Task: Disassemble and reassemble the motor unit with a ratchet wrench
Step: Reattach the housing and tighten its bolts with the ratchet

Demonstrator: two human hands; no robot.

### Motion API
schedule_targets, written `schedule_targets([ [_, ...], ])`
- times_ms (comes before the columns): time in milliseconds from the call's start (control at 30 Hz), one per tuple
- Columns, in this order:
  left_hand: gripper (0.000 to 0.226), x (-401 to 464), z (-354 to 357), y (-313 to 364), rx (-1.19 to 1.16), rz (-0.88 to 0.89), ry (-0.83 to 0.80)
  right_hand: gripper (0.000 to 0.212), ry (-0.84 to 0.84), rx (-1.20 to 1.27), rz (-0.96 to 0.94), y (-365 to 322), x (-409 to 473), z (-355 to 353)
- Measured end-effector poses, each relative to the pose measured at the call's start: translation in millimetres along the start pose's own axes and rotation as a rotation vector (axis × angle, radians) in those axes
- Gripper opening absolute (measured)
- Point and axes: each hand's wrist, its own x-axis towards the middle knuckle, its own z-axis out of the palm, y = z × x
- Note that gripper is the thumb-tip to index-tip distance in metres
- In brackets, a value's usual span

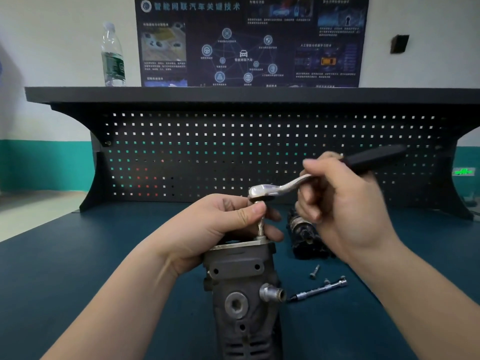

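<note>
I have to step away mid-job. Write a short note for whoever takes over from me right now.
Left hand pinches the socket extension under the wrench head, steadying it on the motor unit.
Right hand grips the ratchet wrench by its handle.
Done: one loose bolt and a long bolt lie on the bench, right of the unit. A dark removed part sits behind them.
Left: work this fastener; whether loosening or tightening is unclear.

left hand [218, 224] steadying socket, right hand [340, 201] gripping ratchet wrench [280, 188], apparently on motor unit [241, 281]

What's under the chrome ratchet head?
A steel socket extension drops from the chrome ratchet head to the grey cast motor housing, pinched by the left hand. The fastener beneath is hidden.
</note>
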Motion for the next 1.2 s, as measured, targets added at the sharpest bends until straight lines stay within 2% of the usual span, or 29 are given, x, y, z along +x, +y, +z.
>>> schedule_targets([
  [100, 0.036, 1, -3, 1, -0.043, -0.015, -0.028, 0.022, -0.051, 0.409, 0.310, 17, 6, 0],
  [167, 0.030, 1, -3, 0, -0.076, -0.010, -0.032, 0.022, -0.083, 0.576, 0.444, 27, 7, -3],
  [233, 0.024, 1, -2, 0, -0.083, -0.014, -0.018, 0.019, -0.085, 0.632, 0.519, 32, 8, -6],
  [300, 0.018, 1, -1, -1, -0.077, -0.025, 0.015, 0.018, -0.086, 0.549, 0.506, 29, 9, -6],
  [367, 0.014, 1, -1, -1, -0.062, -0.035, 0.045, 0.021, -0.075, 0.317, 0.332, 15, 7, -4],
  [500, 0.022, 2, 0, -2, -0.017, -0.010, 0.047, 0.040, -0.151, -0.559, -0.433, -15, -11, 8],
  [567, 0.027, 1, 0, -2, -0.049, 0.026, -0.011, 0.040, -0.182, -0.804, -0.604, -20, -17, 13],
  [633, 0.026, 0, 0, -1, -0.094, 0.039, -0.045, 0.032, -0.177, -0.711, -0.504, -21, -14, 15],
  [767, 0.013, 1, 2, -2, -0.092, 0.007, 0.043, 0.014, -0.143, -0.019, 0.003, -11, 2, 5],
  [867, 0.011, 0, 6, 0, -0.062, -0.007, 0.067, 0.015, -0.050, 0.387, 0.354, 9, 7, 0],
  [967, 0.009, 0, 7, 2, -0.036, -0.031, 0.082, 0.027, 0.032, 0.509, 0.466, 21, 8, 2],
  [1033, 0.013, 0, 8, 2, -0.030, -0.042, 0.098, 0.034, 0.069, 0.392, 0.337, 17, 7, 2],
  [1100, 0.015, 1, 8, 2, -0.001, -0.038, 0.094, 0.038, 0.050, 0.070, -0.028, 7, 0, 4],
  [1167, 0.012, 1, 8, 1, 0.016, -0.010, 0.066, 0.036, -0.004, -0.410, -0.458, -6, -9, 9],
  [1200, 0.012, 1, 8, 0, 0.010, 0.011, 0.047, 0.034, -0.042, -0.601, -0.608, -11, -12, 12],
])
